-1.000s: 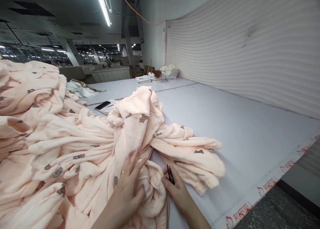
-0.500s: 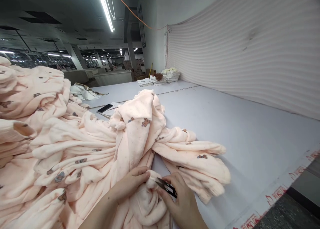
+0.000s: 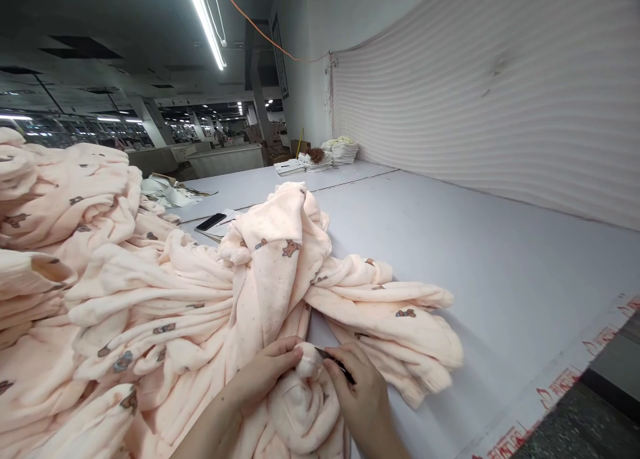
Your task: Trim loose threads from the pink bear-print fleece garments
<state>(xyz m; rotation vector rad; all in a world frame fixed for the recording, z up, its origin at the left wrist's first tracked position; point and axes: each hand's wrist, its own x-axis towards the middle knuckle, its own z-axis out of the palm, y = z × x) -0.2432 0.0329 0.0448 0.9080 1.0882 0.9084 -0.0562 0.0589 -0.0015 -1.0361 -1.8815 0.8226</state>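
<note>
Head view: both hands meet at the near end of a peach fleece garment (image 3: 280, 272) printed with small brown bears, which lies across a pale grey tabletop (image 3: 450, 245). The left hand (image 3: 267, 369) pinches a bunched fold of the garment between thumb and fingers, holding it up as a small knob of cloth. The right hand (image 3: 357, 395) is closed around black thread snips (image 3: 334, 363), whose dark blades point leftward and slightly away from the person, their tip touching or just short of the pinched fold; which of the two cannot be told. The snips' long axis runs roughly from the right hand's knuckles toward the left thumb, so the right hand is the one nearer the cutting point, with the left just beside it on the other side of the fold.

Left of the garment a high heap of matching peach pieces (image 3: 65, 245) crowds the tabletop and touches the garment's flank, leaving no free room on that side. Right of the garment the tabletop lies bare out to a ribbed white wall covering (image 3: 500, 112), and its near edge, bordered by printed tape (image 3: 560, 385), runs close past the right wrist. Beyond the garment a dark phone (image 3: 211, 221) rests on papers, and farther off stand folded white stacks (image 3: 340, 151).
</note>
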